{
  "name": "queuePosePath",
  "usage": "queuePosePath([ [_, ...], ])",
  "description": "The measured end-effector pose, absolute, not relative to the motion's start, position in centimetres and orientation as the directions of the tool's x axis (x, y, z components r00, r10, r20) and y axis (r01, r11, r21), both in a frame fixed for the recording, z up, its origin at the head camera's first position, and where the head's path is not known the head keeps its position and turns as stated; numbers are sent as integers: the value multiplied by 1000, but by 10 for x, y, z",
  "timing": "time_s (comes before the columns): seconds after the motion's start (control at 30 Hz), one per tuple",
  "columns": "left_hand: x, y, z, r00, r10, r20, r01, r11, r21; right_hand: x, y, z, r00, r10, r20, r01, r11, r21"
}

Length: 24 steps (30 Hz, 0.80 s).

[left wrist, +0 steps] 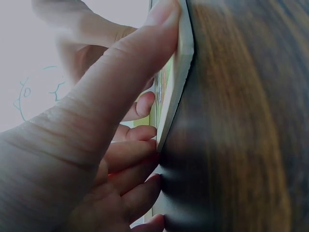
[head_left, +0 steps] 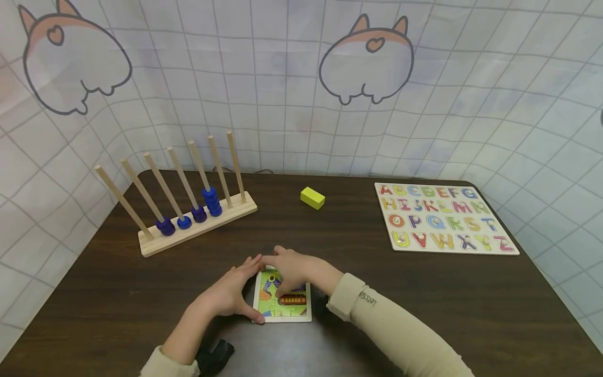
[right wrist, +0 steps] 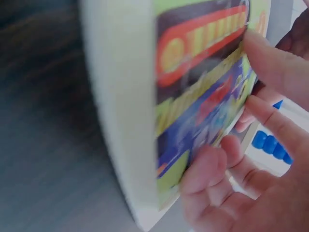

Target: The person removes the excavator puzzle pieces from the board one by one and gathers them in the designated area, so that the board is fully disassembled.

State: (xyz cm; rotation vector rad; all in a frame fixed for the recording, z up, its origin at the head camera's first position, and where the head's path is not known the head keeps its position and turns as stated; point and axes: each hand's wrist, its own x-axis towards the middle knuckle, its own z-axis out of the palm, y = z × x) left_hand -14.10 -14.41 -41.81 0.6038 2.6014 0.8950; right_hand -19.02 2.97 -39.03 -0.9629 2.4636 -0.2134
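A small square jigsaw puzzle (head_left: 293,312) in a white frame, with a digger picture on green, lies on the dark table near its front middle. My left hand (head_left: 227,291) spans the puzzle's left side, the thumb at the lower left corner and the fingers by the upper left corner, holding the frame between them. Over the upper part of the picture is my right hand (head_left: 293,269). Its thumb and fingertips touch the puzzle face (right wrist: 207,96) and top edge in the right wrist view. The hand hides the upper right of the picture.
At the back left stands a wooden peg rack (head_left: 198,225) with blue and purple beads on several rods. A yellow block (head_left: 312,198) lies at the back middle. An alphabet board (head_left: 447,219) lies at the right. A black strap (head_left: 215,357) is by my left wrist.
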Motion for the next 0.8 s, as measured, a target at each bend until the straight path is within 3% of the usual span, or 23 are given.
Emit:
queuePosePath([
  [0.8,-142,-144,-421,-865,467,-183,258,727,636,-194,27,-394,-625,-704,-337,-540,701,-465],
])
